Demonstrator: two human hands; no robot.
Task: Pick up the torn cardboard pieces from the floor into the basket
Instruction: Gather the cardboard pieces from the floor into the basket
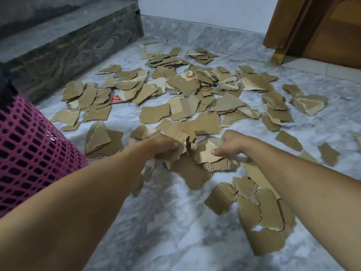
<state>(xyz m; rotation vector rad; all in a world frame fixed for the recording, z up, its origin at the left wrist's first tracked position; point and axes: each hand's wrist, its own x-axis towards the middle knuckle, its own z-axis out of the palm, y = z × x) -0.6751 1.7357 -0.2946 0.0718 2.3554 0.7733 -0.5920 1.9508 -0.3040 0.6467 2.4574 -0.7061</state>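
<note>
Gripping cardboard pieces (207,153): left hand (164,142), right hand (232,142); basket (29,149) left, contents unclear.

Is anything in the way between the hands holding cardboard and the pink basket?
Nothing visible. The left hand and right hand grip cardboard pieces; the basket stands close on the left, only loose scraps between.

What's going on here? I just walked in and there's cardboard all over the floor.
A person is clearing torn cardboard pieces off the marble floor. Both hands are down in the scatter: the left hand grips a bunch of pieces, and the right hand pinches another piece. A pink basket stands at the left, beside the left arm. Most pieces lie scattered on the floor, with a roll of tape among the far ones.
</note>
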